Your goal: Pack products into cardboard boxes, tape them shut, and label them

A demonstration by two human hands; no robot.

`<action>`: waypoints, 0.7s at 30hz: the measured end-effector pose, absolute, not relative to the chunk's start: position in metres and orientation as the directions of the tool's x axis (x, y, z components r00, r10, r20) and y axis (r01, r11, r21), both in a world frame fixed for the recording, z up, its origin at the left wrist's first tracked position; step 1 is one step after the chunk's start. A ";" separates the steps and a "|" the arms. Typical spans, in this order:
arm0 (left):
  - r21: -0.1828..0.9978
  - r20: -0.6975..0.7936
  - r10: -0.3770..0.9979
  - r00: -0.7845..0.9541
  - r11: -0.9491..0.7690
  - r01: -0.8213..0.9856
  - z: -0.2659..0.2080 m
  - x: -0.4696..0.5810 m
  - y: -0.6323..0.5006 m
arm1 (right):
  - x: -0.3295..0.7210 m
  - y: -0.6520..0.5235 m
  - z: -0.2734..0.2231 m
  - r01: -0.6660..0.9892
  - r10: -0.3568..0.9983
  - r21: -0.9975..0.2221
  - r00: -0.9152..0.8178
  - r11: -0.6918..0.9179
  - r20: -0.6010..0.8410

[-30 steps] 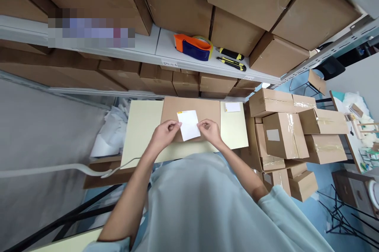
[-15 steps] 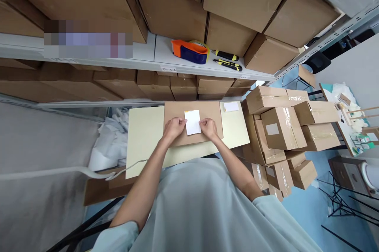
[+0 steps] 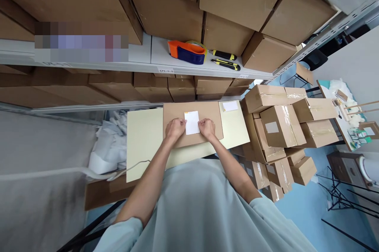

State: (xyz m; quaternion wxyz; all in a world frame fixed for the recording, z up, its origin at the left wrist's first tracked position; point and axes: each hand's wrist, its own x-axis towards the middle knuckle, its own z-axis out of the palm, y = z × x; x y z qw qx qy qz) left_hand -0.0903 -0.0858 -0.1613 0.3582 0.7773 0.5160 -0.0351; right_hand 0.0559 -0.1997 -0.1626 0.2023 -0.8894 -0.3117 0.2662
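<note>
A white label (image 3: 192, 122) lies over the middle of a flat brown cardboard box (image 3: 207, 110) on the pale yellow table (image 3: 142, 129). My left hand (image 3: 175, 128) pinches the label's left edge. On the opposite edge, my right hand (image 3: 207, 127) has its fingers closed in the same way. Both hands are low over the cardboard; whether the label touches it all over I cannot tell. Another stack of white labels (image 3: 230, 106) rests on the table's right side, beyond my right hand.
Above the table, a shelf (image 3: 160, 54) holds brown boxes, an orange and blue tape dispenser (image 3: 187, 52) and utility knives (image 3: 226, 64). Taped cartons (image 3: 281, 125) are piled to the right. White wrapping material (image 3: 109, 141) and a white cable (image 3: 89, 172) are at the left.
The view has shifted slightly. Both hands keep hold of the label's edges, and the label sits about the same on the cardboard box.
</note>
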 end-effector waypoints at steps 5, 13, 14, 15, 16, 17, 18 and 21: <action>0.449 -0.451 0.785 0.425 -0.211 0.868 -0.170 -0.083 -0.084 | 0.057 -0.193 -0.159 0.463 0.642 -0.460 0.652 -0.758 -0.403; 0.373 -0.448 0.807 0.386 -0.224 0.901 -0.184 -0.076 -0.082 | 0.061 -0.187 -0.157 0.497 0.638 -0.400 0.621 -0.770 -0.456; 0.369 -0.440 0.810 0.388 -0.231 0.900 -0.185 -0.076 -0.083 | 0.061 -0.187 -0.157 0.502 0.639 -0.397 0.618 -0.769 -0.458; 0.366 -0.431 0.813 0.391 -0.239 0.899 -0.186 -0.077 -0.083 | 0.061 -0.187 -0.157 0.506 0.641 -0.394 0.615 -0.767 -0.459; 0.362 -0.422 0.816 0.396 -0.248 0.898 -0.187 -0.077 -0.084 | 0.061 -0.186 -0.157 0.510 0.644 -0.393 0.613 -0.765 -0.459; 0.359 -0.414 0.818 0.400 -0.258 0.897 -0.187 -0.077 -0.084 | 0.060 -0.186 -0.157 0.514 0.646 -0.391 0.611 -0.763 -0.458; 0.357 -0.405 0.819 0.406 -0.267 0.895 -0.187 -0.078 -0.084 | 0.060 -0.186 -0.156 0.518 0.648 -0.389 0.609 -0.762 -0.457; 0.356 -0.383 0.823 0.420 -0.288 0.889 -0.186 -0.078 -0.084 | 0.060 -0.186 -0.154 0.534 0.657 -0.383 0.604 -0.754 -0.452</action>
